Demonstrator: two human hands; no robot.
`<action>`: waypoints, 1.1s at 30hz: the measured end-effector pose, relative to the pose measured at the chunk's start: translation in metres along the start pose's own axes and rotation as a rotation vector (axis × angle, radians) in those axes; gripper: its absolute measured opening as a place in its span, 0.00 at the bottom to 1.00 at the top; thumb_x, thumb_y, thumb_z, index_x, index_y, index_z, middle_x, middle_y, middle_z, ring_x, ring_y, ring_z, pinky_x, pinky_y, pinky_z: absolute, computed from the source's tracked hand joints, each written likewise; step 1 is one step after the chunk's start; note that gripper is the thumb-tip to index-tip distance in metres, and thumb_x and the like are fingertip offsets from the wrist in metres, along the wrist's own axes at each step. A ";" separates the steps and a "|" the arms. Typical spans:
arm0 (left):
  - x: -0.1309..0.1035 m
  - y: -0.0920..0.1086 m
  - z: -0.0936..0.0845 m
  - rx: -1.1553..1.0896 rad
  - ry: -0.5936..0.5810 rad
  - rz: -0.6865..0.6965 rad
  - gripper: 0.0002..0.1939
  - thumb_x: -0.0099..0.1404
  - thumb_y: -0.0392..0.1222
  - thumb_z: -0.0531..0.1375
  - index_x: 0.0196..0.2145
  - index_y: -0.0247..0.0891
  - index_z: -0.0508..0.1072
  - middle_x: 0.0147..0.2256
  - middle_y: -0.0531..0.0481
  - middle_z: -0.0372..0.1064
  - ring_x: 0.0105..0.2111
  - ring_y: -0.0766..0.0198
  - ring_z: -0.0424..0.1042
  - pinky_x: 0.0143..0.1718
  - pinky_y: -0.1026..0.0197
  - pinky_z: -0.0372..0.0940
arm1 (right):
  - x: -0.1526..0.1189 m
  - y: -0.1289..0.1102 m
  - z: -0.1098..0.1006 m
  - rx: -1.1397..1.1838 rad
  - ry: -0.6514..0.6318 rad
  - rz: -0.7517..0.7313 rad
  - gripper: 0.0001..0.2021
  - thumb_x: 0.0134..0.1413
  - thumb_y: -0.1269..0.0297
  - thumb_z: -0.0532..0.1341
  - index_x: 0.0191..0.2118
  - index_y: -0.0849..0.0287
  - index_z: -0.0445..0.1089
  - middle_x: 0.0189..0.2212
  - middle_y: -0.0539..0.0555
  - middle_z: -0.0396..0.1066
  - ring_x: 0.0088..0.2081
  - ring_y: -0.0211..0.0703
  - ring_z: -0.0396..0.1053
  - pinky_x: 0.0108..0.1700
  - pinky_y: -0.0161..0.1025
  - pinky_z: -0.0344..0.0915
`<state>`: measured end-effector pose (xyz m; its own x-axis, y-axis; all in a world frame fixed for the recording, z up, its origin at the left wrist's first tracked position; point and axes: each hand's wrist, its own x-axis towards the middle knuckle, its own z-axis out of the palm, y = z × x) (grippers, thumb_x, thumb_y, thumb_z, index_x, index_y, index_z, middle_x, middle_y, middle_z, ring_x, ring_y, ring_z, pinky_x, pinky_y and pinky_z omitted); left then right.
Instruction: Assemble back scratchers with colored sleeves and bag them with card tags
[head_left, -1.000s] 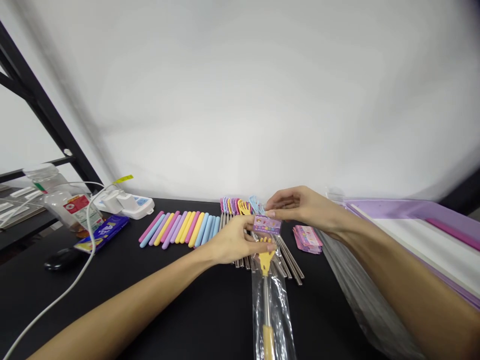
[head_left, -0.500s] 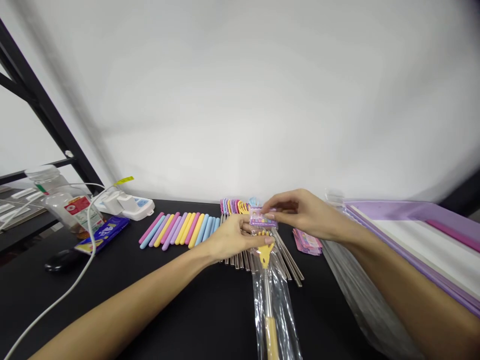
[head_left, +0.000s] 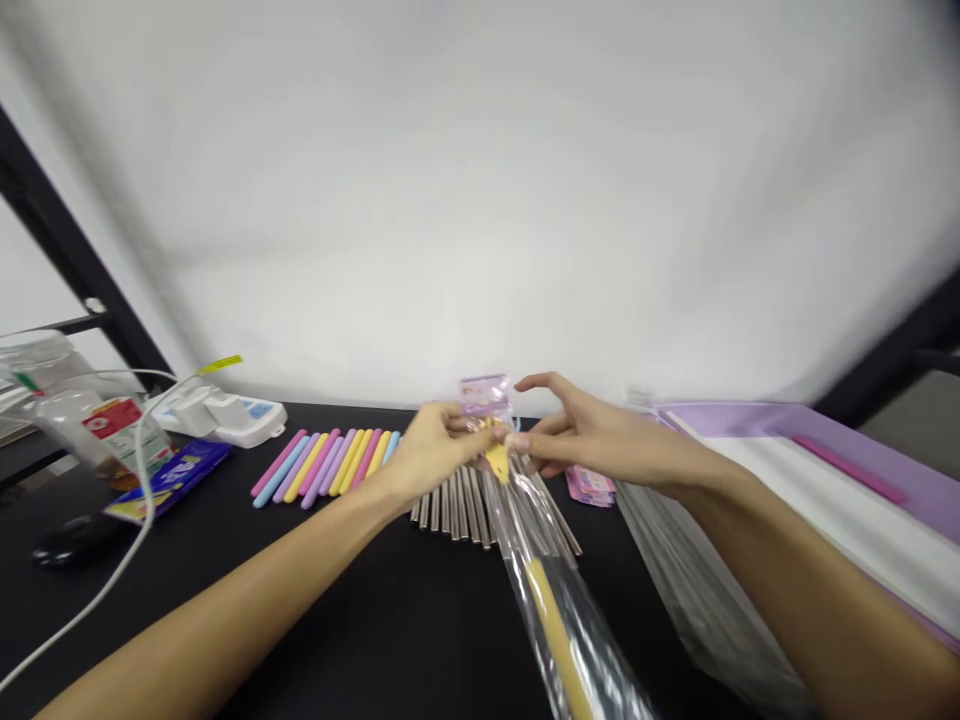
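a yellow back scratcher (head_left: 544, 590) is lying inside a long clear bag (head_left: 600, 660) above a black table (head_left: 390, 610), a purple card (head_left: 484, 393) showing at the bag's top end. the left hand (head_left: 433, 452) is pinching bag and scratcher head between thumb and fingers; the right hand (head_left: 581, 435) is touching beside it, index finger standing apart from the thumb — whether its curled fingers are gripping, one cannot tell. silver rods (head_left: 457, 505) are fanning out beneath, coloured handles (head_left: 322, 468) are lining up leftward — and pink cards (head_left: 591, 487) are sitting near the right wrist.
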<state>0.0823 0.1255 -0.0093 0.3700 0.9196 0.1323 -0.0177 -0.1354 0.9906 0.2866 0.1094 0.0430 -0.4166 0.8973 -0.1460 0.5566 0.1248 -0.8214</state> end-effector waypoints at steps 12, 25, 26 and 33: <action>0.061 0.026 0.088 -0.152 0.166 0.087 0.30 0.67 0.53 0.58 0.59 0.32 0.61 0.50 0.35 0.70 0.46 0.56 0.74 0.45 0.54 0.73 | -0.055 0.037 -0.068 -0.114 0.295 -0.051 0.15 0.50 0.58 0.66 0.42 0.56 0.66 0.24 0.48 0.70 0.25 0.37 0.64 0.28 0.35 0.58; 0.065 -0.009 0.204 1.194 -0.466 0.790 0.24 0.63 0.31 0.51 0.57 0.34 0.66 0.58 0.39 0.63 0.58 0.43 0.58 0.55 0.43 0.62 | -0.103 0.154 -0.128 -0.042 0.456 0.537 0.28 0.39 0.76 0.63 0.51 0.61 0.62 0.21 0.47 0.68 0.26 0.40 0.69 0.26 0.35 0.66; 0.068 -0.012 0.205 1.221 -0.488 0.789 0.25 0.63 0.31 0.51 0.58 0.34 0.65 0.58 0.40 0.63 0.57 0.43 0.58 0.54 0.43 0.63 | -0.103 0.156 -0.123 -0.018 0.432 0.552 0.27 0.38 0.76 0.62 0.50 0.61 0.64 0.19 0.46 0.67 0.24 0.39 0.68 0.25 0.35 0.66; 0.071 -0.014 0.201 1.255 -0.482 0.817 0.20 0.65 0.33 0.51 0.54 0.34 0.67 0.55 0.40 0.65 0.56 0.49 0.61 0.55 0.48 0.63 | -0.101 0.156 -0.119 -0.554 0.246 0.425 0.15 0.39 0.71 0.61 0.38 0.59 0.76 0.30 0.55 0.75 0.36 0.49 0.74 0.38 0.42 0.70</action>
<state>0.2959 0.1185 -0.0209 0.9006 0.2809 0.3318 0.3085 -0.9507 -0.0324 0.5010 0.0886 -0.0045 0.0528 0.9766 -0.2085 0.9425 -0.1178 -0.3127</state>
